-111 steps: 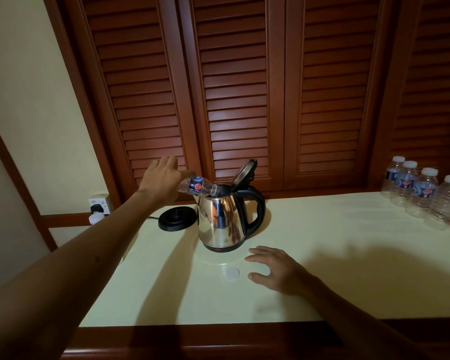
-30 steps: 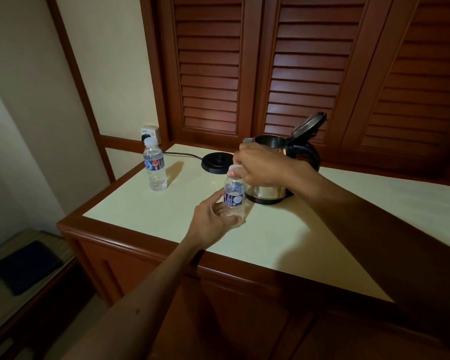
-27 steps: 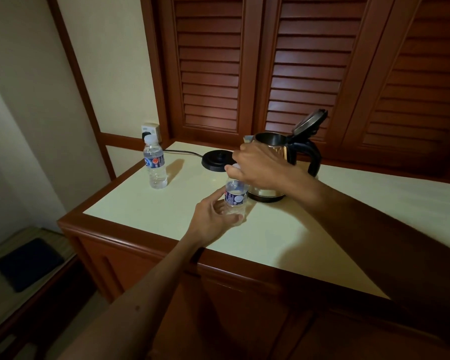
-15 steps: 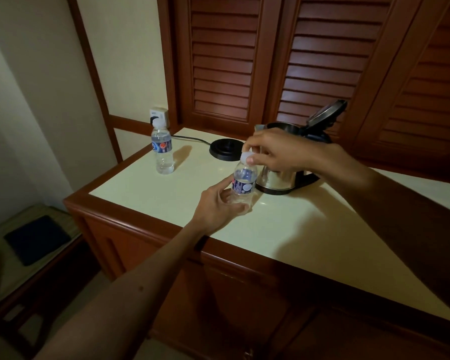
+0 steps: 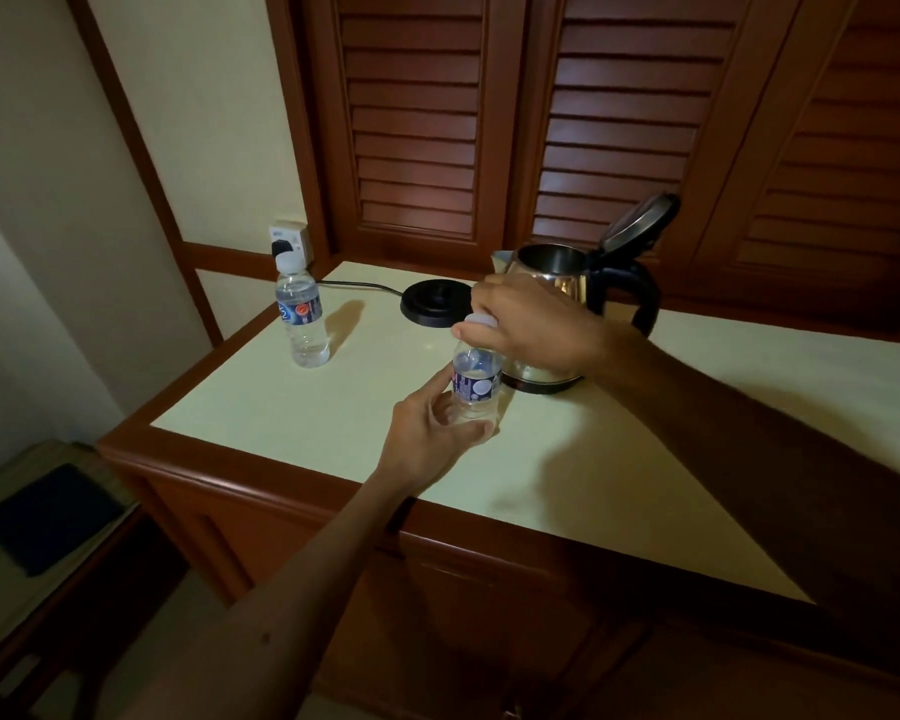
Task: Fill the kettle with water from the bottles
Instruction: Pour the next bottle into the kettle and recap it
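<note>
A small clear water bottle (image 5: 475,387) with a blue label stands upright on the cream counter (image 5: 619,459), just in front of the steel kettle (image 5: 552,272). My left hand (image 5: 432,433) grips the bottle's lower body. My right hand (image 5: 531,324) reaches from the right and pinches the white cap (image 5: 480,319) on the bottle's neck. The kettle sits off its base with its black lid (image 5: 640,223) tipped open. A second capped bottle (image 5: 300,314) stands at the counter's far left.
The round black kettle base (image 5: 435,304) lies left of the kettle, its cord running to a wall socket (image 5: 288,241). Brown louvred doors rise behind the counter. The counter's wooden edge (image 5: 261,470) drops to a low bench with a dark pad at the lower left.
The bottle went from tipped over the kettle in my left hand to standing upright on the counter. My right hand rose from the counter to the cap and stays there; the view shifted.
</note>
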`<action>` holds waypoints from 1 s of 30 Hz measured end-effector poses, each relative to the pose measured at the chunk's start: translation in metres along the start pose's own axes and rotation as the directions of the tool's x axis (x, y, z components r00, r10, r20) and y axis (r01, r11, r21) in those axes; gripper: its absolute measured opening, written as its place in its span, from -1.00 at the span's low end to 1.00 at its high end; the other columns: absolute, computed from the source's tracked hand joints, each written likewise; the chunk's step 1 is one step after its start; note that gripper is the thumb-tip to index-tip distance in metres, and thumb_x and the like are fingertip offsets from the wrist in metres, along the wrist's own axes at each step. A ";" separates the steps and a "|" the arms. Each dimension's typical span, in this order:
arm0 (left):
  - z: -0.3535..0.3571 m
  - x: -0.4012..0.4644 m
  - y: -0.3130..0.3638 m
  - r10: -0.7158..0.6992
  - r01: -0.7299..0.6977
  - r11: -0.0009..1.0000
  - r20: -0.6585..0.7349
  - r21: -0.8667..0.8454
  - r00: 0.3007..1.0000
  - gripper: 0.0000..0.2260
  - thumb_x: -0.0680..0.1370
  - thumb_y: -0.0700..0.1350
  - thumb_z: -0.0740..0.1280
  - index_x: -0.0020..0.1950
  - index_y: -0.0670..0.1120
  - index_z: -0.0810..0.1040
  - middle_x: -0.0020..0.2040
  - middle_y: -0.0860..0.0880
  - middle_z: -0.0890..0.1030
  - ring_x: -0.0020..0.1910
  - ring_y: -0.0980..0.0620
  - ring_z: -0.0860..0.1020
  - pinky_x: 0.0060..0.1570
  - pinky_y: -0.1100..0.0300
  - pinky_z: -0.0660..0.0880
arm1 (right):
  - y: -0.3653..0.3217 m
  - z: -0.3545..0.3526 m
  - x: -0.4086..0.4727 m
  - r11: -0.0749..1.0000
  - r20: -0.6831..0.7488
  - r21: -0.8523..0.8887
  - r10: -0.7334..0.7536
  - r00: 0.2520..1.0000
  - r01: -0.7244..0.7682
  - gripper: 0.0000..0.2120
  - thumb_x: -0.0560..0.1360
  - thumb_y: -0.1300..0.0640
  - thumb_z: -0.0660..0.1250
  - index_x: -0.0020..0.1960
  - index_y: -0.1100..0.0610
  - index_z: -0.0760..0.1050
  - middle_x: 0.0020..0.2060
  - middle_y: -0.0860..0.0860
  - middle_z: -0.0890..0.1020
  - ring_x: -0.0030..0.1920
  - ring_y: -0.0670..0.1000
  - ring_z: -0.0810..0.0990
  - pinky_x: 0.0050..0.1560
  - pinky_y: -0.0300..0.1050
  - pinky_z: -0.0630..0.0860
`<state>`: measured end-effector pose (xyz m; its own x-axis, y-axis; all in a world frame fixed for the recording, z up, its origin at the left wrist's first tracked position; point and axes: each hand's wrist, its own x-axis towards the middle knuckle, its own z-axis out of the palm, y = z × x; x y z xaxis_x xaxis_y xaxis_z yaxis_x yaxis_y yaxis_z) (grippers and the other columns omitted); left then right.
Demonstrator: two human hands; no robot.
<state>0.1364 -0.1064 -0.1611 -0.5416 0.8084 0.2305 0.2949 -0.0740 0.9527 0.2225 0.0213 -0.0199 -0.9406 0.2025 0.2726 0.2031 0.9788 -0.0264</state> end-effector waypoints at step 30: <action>0.150 0.018 0.027 0.190 -0.487 0.512 0.459 0.708 0.868 -0.77 0.46 -0.16 0.24 0.02 -0.09 0.63 0.05 -0.11 0.59 0.05 -0.12 0.59 -0.09 0.04 0.57 | 0.118 0.045 -0.242 0.531 -0.209 0.698 0.793 0.573 -0.480 -0.30 0.43 0.11 0.49 0.45 0.05 0.19 0.13 -0.11 0.49 0.04 -0.05 0.51 -0.17 -0.53 0.38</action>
<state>0.2529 -0.0057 -0.1607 -0.0526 0.9556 0.2899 0.9717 -0.0179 0.2354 0.4618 0.0891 -0.1327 -0.3209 0.8855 0.3361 0.3697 0.4438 -0.8163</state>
